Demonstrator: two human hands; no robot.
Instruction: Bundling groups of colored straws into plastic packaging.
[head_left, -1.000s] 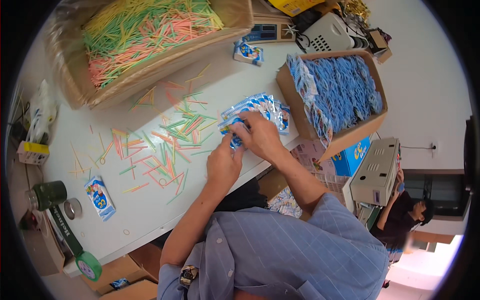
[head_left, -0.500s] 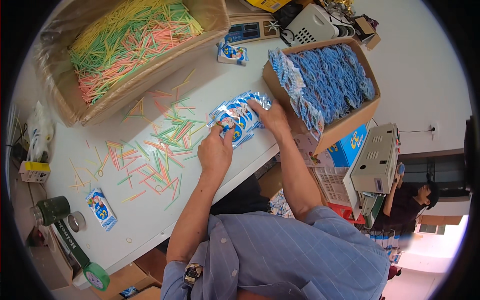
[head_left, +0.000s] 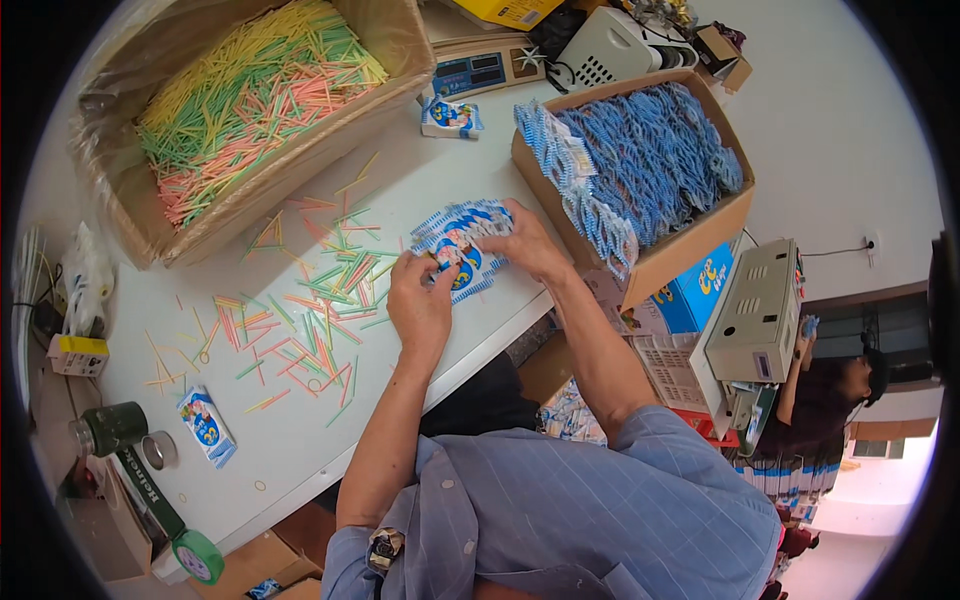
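Both my hands rest on a fanned stack of small blue-and-white printed packets [head_left: 462, 245] lying on the white table [head_left: 300, 450]. My left hand [head_left: 420, 300] grips the stack's near-left end. My right hand [head_left: 528, 243] holds its right side, fingers over the top edge. Loose thin sticks [head_left: 310, 310] in green, pink and yellow lie scattered on the table just left of my hands.
A big cardboard box of coloured sticks [head_left: 255, 95] stands at the back left. A box full of blue packets [head_left: 650, 165] sits right of my hands. Single packets [head_left: 205, 425] [head_left: 450, 117], a scale [head_left: 480, 68], a green tape roll [head_left: 197, 555], and a person [head_left: 830, 395] at far right.
The view has drifted, so table and boxes sit differently in the picture. Both hands stayed on the packet stack, fingers shifting slightly along its edges.
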